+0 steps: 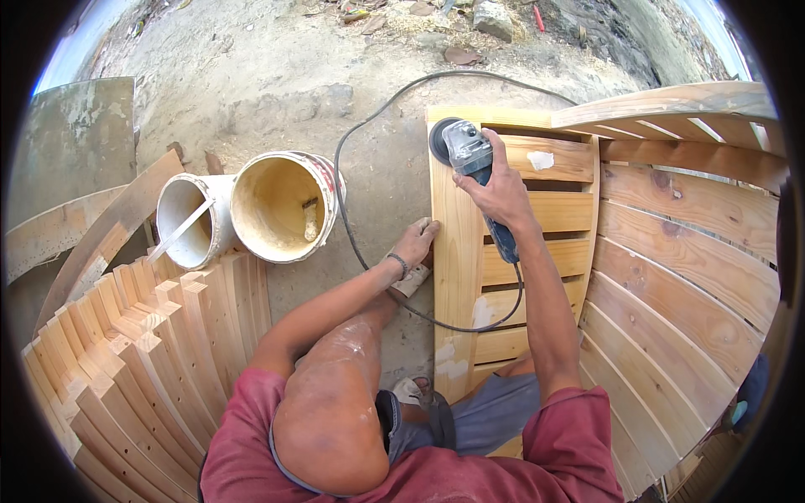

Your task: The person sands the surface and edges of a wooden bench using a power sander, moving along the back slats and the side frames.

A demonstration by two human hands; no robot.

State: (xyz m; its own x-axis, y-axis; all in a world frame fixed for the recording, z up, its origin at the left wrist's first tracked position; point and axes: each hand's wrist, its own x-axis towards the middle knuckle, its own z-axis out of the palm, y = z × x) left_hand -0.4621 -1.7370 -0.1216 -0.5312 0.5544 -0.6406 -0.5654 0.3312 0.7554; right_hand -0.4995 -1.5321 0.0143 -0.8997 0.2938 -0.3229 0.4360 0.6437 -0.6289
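My right hand (501,184) is closed around the body of an angle grinder (480,163). The grinder's round dark disc (441,141) rests on the far left corner of a slatted wooden bench (454,251). Pale patches of filler mark some of its slats and its left rail. My left hand (414,245) grips the outer edge of that left rail, its fingertips against the wood and a dark band round the wrist. From the grinder's rear a black cord (453,325) loops left over the bench.
Two buckets (281,210) stand on the concrete ground to the left, a pale stick leaning in one. Stacked notched wooden pieces (142,352) fill the lower left. The bench's slatted section (671,277) rises at right. Stones (493,20) and debris lie far off.
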